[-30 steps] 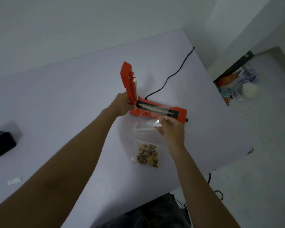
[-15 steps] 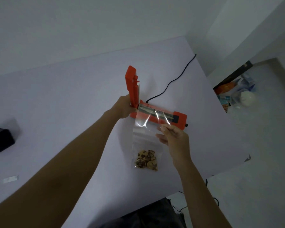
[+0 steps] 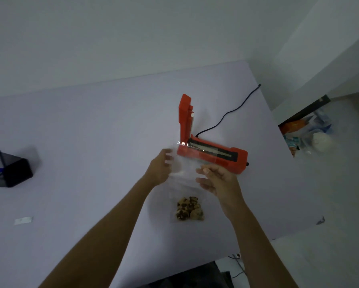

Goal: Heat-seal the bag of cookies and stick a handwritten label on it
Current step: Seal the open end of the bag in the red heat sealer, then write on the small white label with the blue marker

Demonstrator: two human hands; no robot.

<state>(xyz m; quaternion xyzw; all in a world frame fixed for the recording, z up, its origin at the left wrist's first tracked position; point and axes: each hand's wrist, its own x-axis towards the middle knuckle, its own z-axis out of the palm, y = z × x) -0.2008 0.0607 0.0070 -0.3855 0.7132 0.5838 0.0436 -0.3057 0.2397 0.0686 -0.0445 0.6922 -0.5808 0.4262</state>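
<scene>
Left hand (image 3: 161,167) and right hand (image 3: 217,179) were both on the clear bag (image 3: 186,183), one at each side of its open top, a bag's width apart. Right thumb and fingers pinched the film; the left was motion-blurred, so I couldn't tell if it gripped or just touched.

Near to far: cookies (image 3: 189,208) sat bunched in the bag's bottom, on the tabletop (image 3: 91,142) toward its near edge. The bag's mouth lay against the front of the orange heat sealer (image 3: 213,155), just beyond the hands. Sealer lid (image 3: 184,117) stood upright, sealing strip exposed. Black cord (image 3: 226,115) ran to the far right corner.

Handling, my read: film is thin, floppy, slippery, wrinkles easily. Hold the two top corners and pull taut so it lies flat on the strip. Cookies are light but brittle; keep them low, away from the seal.

Left edge: black box (image 3: 10,169); small white slip (image 3: 23,220) nearer, possibly the label.
</scene>
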